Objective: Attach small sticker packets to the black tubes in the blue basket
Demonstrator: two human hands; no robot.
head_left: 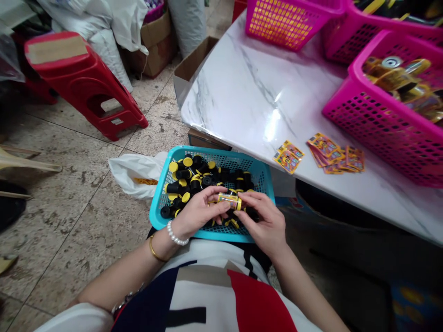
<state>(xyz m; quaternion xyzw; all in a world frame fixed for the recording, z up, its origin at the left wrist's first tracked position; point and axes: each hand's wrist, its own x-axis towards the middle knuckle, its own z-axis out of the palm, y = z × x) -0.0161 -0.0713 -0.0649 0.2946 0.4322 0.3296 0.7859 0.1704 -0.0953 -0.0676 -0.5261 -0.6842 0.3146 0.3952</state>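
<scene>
Between my two hands is a small cylinder with a yellow printed label (230,201), held level over a turquoise basket (159,203). My left hand (202,208) grips its left end, thumb across the front. The fingertips of my right hand (263,219) pinch its right end. Under the hands, the basket holds many black cylinders with yellow caps (195,183). To the right, on the marble-patterned table (235,97), lie a small pile of printed labels (334,154) and a smaller group of labels (289,157).
Pink baskets stand on the table; the near pink basket (380,120) holds yellow-wrapped pieces. A red stool (86,83) stands on the floor at the left. Beside the turquoise basket sits a white bag (134,170). An open cardboard box (192,67) is by the table's corner.
</scene>
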